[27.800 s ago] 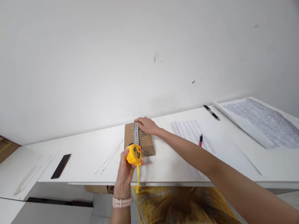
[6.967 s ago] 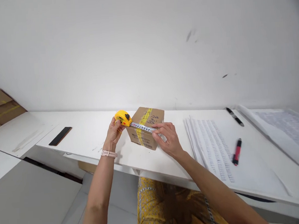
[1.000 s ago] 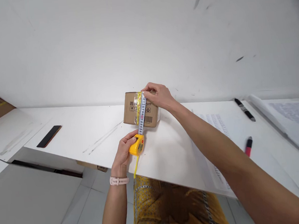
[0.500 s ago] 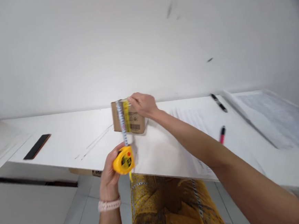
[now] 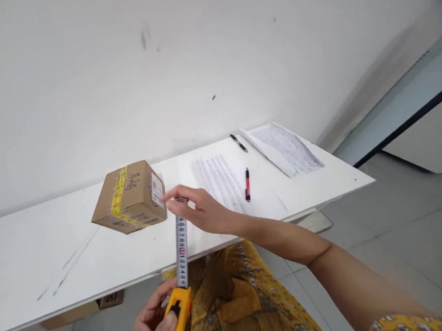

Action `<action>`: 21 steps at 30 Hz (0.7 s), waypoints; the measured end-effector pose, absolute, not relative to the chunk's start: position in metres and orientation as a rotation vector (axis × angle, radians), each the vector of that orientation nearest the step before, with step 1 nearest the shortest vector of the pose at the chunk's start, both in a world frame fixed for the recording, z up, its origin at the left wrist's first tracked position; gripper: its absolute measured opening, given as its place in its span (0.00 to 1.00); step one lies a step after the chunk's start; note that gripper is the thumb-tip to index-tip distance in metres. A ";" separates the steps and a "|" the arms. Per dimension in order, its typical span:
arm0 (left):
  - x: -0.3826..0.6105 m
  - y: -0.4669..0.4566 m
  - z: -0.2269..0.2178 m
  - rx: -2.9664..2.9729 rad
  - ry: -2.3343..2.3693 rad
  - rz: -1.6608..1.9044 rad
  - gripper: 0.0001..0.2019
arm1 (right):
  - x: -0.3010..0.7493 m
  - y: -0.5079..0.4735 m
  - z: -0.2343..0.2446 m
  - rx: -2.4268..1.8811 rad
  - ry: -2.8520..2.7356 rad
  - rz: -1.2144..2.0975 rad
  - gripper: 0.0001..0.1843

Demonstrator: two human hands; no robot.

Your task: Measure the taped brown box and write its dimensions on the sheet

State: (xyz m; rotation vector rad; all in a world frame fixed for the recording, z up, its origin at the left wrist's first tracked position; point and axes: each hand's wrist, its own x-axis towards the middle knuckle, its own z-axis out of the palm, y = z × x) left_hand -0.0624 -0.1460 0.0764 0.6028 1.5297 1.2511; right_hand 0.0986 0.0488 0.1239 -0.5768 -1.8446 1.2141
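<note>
My left hand (image 5: 154,318), low in the view, is closed around a yellow tape measure (image 5: 179,316), its thumb by the black slide. The tape's silver blade (image 5: 182,252) sticks out upward, printed with numbers. My right hand (image 5: 199,205) reaches across with index finger and thumb stretched toward the right side of a cardboard box (image 5: 131,188). The blade's upper end passes behind that thumb and shows between the two fingers. The fingertips are at the box's white label; whether they press on it I cannot tell. Yellow tape and handwriting mark the box top.
On the white table (image 5: 109,256) lie a printed sheet (image 5: 222,180), a red and black pen (image 5: 247,186), a black pen (image 5: 238,142) and a plastic sleeve with paper (image 5: 286,147). The wall (image 5: 182,61) stands behind. A glass-like panel (image 5: 406,89) leans at right.
The view has swung right. The box now shows its top and right side. The tape blade has come away from the box's front, and the tape measure is lower. My right hand has left the box's top edge.
</note>
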 end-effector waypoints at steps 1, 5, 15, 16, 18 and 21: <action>-0.056 -0.143 0.077 0.643 1.495 1.220 0.27 | 0.112 0.042 0.122 -0.614 -1.827 1.210 0.17; -0.038 -0.119 0.080 0.847 1.363 1.214 0.32 | 0.150 0.018 0.102 -0.738 -1.790 1.152 0.15; -0.007 -0.029 0.116 1.362 1.206 1.141 0.40 | 0.201 0.028 0.068 -0.906 -1.897 0.649 0.16; -0.004 -0.018 0.121 1.418 1.220 1.169 0.39 | 0.212 0.041 0.065 -1.033 -1.852 0.600 0.17; 0.002 0.009 0.127 1.549 1.250 1.221 0.37 | 0.234 0.068 0.057 -1.350 -1.769 0.513 0.20; 0.017 0.055 0.125 1.791 1.344 1.263 0.33 | 0.255 0.102 0.044 -1.716 -1.827 0.436 0.26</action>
